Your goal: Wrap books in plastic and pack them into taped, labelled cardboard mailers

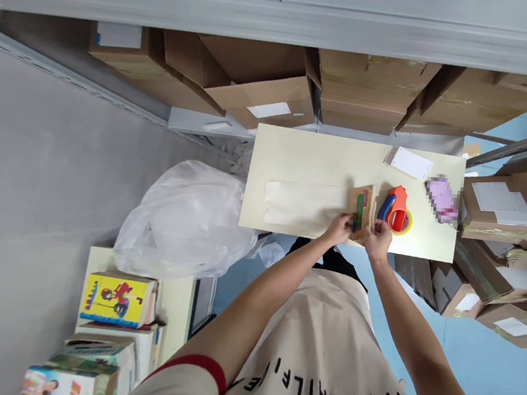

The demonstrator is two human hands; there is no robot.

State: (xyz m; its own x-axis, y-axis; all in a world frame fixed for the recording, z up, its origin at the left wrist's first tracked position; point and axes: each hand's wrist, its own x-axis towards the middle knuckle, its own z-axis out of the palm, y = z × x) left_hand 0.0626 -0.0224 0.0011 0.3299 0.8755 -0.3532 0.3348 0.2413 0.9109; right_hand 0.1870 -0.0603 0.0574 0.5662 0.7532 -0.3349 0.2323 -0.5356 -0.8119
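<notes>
A small tan book [359,208] with a green patch on its cover is held at the front edge of the cream table [305,155]. My left hand [338,229] is closed on its left side, fingertips against the cover. On the other side, my right hand [378,241] pinches the book's right edge, where pages show. An orange and blue tape dispenser [397,210] with a yellow roll lies just right of my right hand. To the left of the book, a flat white sheet [300,204] rests on the tabletop.
A stack of white slips [411,163] and a blurred pink item [443,198] lie at the table's right end. Cardboard boxes [264,95] fill the shelf behind. More boxes [496,204] are stacked right. A plastic bag [186,221] bulges at left, near stacked books [116,298].
</notes>
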